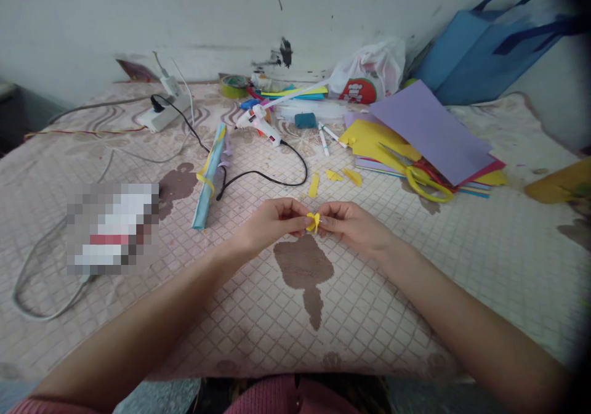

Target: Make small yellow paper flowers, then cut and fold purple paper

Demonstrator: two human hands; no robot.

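A small folded yellow paper piece (313,222) is pinched between my two hands above the patterned tablecloth. My left hand (282,218) grips its left side between thumb and fingers. On its right side, my right hand (340,222) is closed with thumb and fingertips on the paper. Just beyond my hands lie yellow paper scraps (314,185). A light blue paper roll (210,180) with a yellow strip and purple curls around it rests to the left of my hands.
A white glue gun (263,125) with a black cable lies behind my hands. Yellow-handled scissors (427,183) rest on coloured paper sheets (429,130) at the right. A power strip (164,113), a plastic bag (369,72) and a blue bag (480,50) stand farther back.
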